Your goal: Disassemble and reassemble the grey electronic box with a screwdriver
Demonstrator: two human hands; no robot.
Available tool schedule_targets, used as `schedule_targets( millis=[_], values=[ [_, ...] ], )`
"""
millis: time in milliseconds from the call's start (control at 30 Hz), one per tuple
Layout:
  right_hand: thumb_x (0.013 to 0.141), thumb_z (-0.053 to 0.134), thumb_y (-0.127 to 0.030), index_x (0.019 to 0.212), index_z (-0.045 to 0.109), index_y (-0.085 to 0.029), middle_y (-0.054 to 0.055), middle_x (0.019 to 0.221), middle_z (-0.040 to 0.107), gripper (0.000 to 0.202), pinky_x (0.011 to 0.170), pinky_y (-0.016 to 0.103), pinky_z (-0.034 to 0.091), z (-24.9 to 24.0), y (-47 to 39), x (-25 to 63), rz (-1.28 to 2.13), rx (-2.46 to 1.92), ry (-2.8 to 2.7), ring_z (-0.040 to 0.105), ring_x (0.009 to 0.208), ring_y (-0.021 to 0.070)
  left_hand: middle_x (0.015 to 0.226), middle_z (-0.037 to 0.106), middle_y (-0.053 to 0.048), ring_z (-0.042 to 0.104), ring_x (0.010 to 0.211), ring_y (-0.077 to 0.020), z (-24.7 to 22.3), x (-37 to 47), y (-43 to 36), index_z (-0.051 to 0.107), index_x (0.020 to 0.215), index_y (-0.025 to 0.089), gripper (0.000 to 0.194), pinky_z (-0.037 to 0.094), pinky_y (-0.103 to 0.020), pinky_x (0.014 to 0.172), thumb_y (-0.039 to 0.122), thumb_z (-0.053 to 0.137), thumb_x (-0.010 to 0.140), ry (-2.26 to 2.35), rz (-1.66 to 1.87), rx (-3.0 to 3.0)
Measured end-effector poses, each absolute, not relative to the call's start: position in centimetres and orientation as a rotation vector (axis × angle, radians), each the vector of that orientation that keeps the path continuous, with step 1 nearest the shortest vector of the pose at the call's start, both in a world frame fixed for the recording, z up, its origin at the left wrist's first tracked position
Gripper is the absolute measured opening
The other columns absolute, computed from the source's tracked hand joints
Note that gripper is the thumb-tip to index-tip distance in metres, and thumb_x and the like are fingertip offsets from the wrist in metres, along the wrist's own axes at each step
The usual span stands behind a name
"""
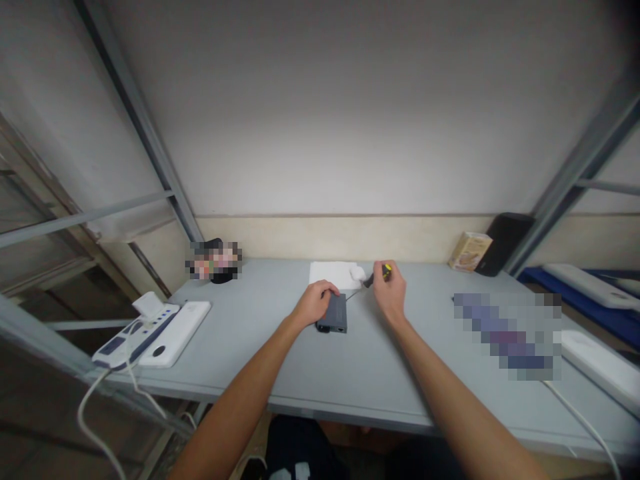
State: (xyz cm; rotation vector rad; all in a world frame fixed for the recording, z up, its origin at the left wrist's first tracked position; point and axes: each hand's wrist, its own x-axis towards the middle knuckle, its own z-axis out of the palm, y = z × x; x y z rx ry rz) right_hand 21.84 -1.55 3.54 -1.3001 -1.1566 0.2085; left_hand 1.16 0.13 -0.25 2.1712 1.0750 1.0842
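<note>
A small dark grey electronic box (334, 313) with ports on its near side rests on the table in front of me. My left hand (314, 303) grips it from the left, thumb and fingers closed around its edge. My right hand (389, 290) is closed around the black and yellow handle of a screwdriver (369, 280). The thin shaft points left and down, its tip at or very near the box's right side; I cannot tell whether they touch. Just behind lies a flat white sheet or box (333, 272), with a small white crumpled-looking item (357, 273) at its right.
On the left stand a white power strip (117, 347) with a plug and cable, and a long white case (177, 333). A small carton (469, 252) and a black speaker-like object (505, 243) stand at the back right. Pixelated items lie on both sides of the grey table (350, 380).
</note>
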Motion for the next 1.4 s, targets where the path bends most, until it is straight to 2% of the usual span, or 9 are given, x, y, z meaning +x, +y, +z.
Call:
schedule_targets(
  millis=[167,300,433,667,900,1067,1267,1400],
  values=[
    [0.093,0.054,-0.046,0.082,0.061,-0.02,-0.003,0.066,0.054,0.03,0.064,0.025,0.037,3.6,-1.6,21.9,0.21,-1.283,-1.121,0.049,0.063,0.0143,0.098,0.072,-0.004,0.066,0.092,-0.0173,0.0,1.4,-0.2,0.073,0.091,0.02,0.032,0.05,-0.029,0.088,0.01,0.042,0.093,1.087,1.105,2.183],
    [0.093,0.054,-0.044,0.079,0.058,-0.019,-0.004,0.064,0.05,0.028,0.062,0.025,0.035,3.9,-1.6,22.1,0.168,-1.251,-1.064,0.046,0.061,0.0133,0.103,0.07,-0.006,0.064,0.098,-0.0194,0.4,1.8,-0.9,0.072,0.105,0.021,0.023,0.049,-0.031,0.092,0.023,0.051,0.096,1.079,1.103,2.209],
    [0.093,0.054,-0.041,0.077,0.055,-0.02,-0.005,0.063,0.046,0.027,0.061,0.025,0.034,4.0,-1.4,22.2,0.16,-1.221,-1.01,0.043,0.06,0.013,0.106,0.07,-0.006,0.063,0.103,-0.0209,0.5,2.1,-1.4,0.072,0.114,0.023,0.025,0.047,-0.034,0.097,0.03,0.058,0.095,1.024,1.057,2.257],
    [0.09,0.055,-0.044,0.075,0.055,-0.019,-0.005,0.064,0.045,0.029,0.06,0.026,0.033,3.7,-0.9,22.2,0.266,-1.162,-0.965,0.041,0.061,0.013,0.103,0.071,-0.006,0.064,0.101,-0.0205,0.1,2.3,-1.1,0.075,0.098,0.021,0.018,0.047,-0.033,0.094,0.03,0.06,0.094,0.987,1.066,2.196],
    [0.09,0.054,-0.048,0.076,0.055,-0.02,-0.005,0.065,0.046,0.031,0.059,0.026,0.035,3.2,-0.2,22.8,0.298,-1.16,-0.885,0.043,0.062,0.0133,0.096,0.071,-0.005,0.064,0.088,-0.0182,0.1,2.2,-0.7,0.075,0.095,0.019,0.022,0.048,-0.029,0.082,0.036,0.059,0.095,1.019,1.096,2.09],
    [0.09,0.053,-0.047,0.079,0.056,-0.019,-0.005,0.065,0.046,0.03,0.059,0.026,0.035,3.1,0.1,23.2,0.309,-1.175,-0.826,0.043,0.062,0.0136,0.091,0.07,-0.003,0.06,0.08,-0.0164,0.2,2.0,-0.1,0.074,0.091,0.019,0.017,0.048,-0.029,0.078,0.031,0.062,0.092,1.107,1.153,2.097],
    [0.089,0.054,-0.045,0.077,0.057,-0.019,-0.004,0.066,0.047,0.029,0.062,0.026,0.036,3.4,-0.1,23.0,0.31,-1.183,-0.816,0.044,0.064,0.0137,0.092,0.068,-0.005,0.058,0.09,-0.0207,0.1,0.3,1.2,0.074,0.091,0.021,0.013,0.047,-0.034,0.086,0.03,0.064,0.092,1.452,1.36,2.154],
    [0.089,0.054,-0.046,0.078,0.057,-0.019,-0.004,0.067,0.049,0.029,0.063,0.027,0.036,3.4,-0.1,23.0,0.311,-1.195,-0.823,0.045,0.065,0.0142,0.097,0.066,-0.007,0.056,0.098,-0.0244,-0.3,-0.9,1.5,0.076,0.096,0.023,0.015,0.046,-0.038,0.091,0.03,0.062,0.094,1.632,1.277,2.231]
  ],
)
